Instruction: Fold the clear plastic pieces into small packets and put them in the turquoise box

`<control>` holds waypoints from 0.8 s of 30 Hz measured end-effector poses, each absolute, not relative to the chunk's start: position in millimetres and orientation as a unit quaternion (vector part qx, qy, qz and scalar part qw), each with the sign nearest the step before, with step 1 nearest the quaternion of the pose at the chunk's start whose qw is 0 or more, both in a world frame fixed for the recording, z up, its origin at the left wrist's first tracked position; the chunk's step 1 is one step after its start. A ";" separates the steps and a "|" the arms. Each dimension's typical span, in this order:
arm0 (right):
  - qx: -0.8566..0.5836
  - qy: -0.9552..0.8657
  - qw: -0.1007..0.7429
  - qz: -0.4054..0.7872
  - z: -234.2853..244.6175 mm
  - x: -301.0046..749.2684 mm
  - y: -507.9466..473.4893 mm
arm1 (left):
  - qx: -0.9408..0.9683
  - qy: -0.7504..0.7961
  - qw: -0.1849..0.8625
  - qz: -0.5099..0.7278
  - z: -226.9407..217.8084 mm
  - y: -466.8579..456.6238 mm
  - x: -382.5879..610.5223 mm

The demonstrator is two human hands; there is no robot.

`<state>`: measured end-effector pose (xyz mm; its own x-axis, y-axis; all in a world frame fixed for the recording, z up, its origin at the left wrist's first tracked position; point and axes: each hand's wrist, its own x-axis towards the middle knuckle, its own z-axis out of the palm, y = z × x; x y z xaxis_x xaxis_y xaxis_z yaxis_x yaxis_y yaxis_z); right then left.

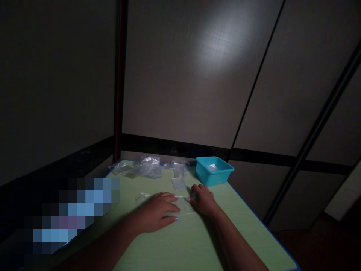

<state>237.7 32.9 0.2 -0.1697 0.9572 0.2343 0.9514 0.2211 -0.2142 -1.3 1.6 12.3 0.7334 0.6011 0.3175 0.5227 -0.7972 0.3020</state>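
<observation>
Clear plastic bag lies flat on the green table, near the middle of the top, between the two hands and partly under both. The left hand rests palm down on the bag's near-left part, fingers stretched out and loosely spread, gripping nothing. The right hand sits at the bag's right edge with its fingers curled; in this dim light I cannot tell whether they pinch the film or only press on it. Just beyond the bag lies a small pale packet, and a small scrap of clear film lies to the left of the left hand. A heap of crumpled clear bags sits along the far edge, with a teal tub beside it on the right. The work in hand looks like holding the bag flat and steady. To do that well, the left palm should bear down evenly so the thin film does not slide or wrinkle, while the right fingertips work only at the edge, with light pressure, since such film probably creases and clings easily.
</observation>
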 end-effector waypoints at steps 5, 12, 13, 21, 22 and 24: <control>-0.622 -0.770 0.142 0.013 1.7 237.1 32.6 | 0.933 0.295 0.120 0.169 13.1 1.1 -0.9; -0.619 -0.776 0.115 0.032 6.2 239.2 31.9 | 0.932 0.298 0.148 0.145 8.0 3.3 -1.7; -0.619 -0.777 0.111 0.032 6.6 239.5 32.0 | 0.932 0.298 0.147 0.144 7.5 3.6 -1.8; -0.615 -0.780 0.105 0.039 8.7 243.0 30.7 | 0.934 0.299 0.138 0.135 9.1 1.8 -0.7; -0.614 -0.781 0.107 0.040 9.0 243.9 30.5 | 0.934 0.300 0.136 0.138 9.8 0.7 -0.5; -0.615 -0.780 0.106 0.044 9.6 245.6 30.2 | 0.932 0.302 0.131 0.150 10.9 -1.2 -0.4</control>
<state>245.6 30.2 9.6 -0.2222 0.9686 0.1115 0.9499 0.2409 -0.1992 -0.4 -1.2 10.9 0.7728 0.6020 0.2009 0.5235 -0.7836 0.3346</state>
